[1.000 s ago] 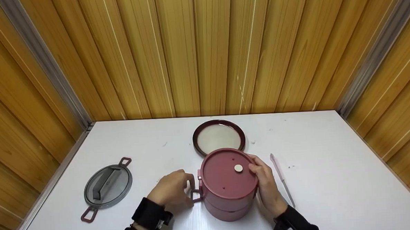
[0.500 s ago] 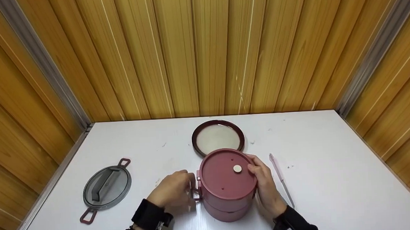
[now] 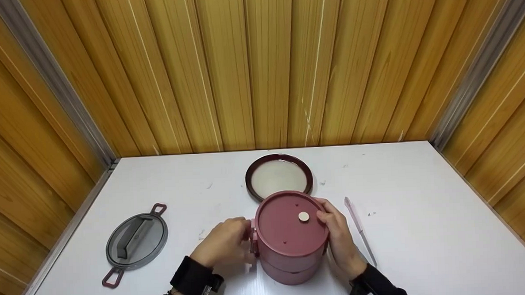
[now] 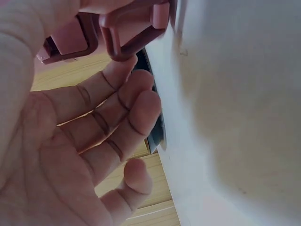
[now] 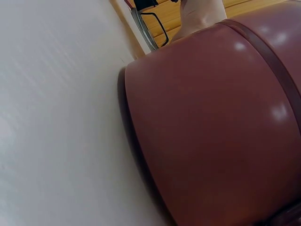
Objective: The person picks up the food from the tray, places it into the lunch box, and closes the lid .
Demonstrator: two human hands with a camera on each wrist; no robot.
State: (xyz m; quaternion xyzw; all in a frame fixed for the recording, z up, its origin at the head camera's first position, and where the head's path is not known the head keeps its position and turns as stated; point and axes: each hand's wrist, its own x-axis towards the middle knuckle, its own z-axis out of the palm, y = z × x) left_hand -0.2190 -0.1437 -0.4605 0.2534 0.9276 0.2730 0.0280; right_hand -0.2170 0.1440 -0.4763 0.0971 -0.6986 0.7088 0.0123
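A dusty-red round stacked lunch box (image 3: 289,264) stands upright at the front middle of the table, its lid (image 3: 283,228) bearing a white round button. My right hand (image 3: 342,239) grips its right side, with the thumb over the lid's edge. At the left side my left hand (image 3: 224,243) works on a dark-red loop latch (image 4: 123,47). In the left wrist view the index fingertip touches the loop's lower corner and the thumb lies above it. The other fingers (image 4: 146,113) are bent and hold nothing. The box's curved wall (image 5: 202,122) fills most of the right wrist view.
A grey oval lid (image 3: 154,245) with a bar handle and two dark-red loops lies at the left. Behind the lunch box is a cream plate with a dark-red rim (image 3: 307,165). A slim utensil with a pink handle (image 3: 353,212) lies right of my right hand.
The loop latch, which stuck out to the left, has swung up against the lunch box's side. My left hand has moved slightly right, closer to the box. My right hand keeps its grip.
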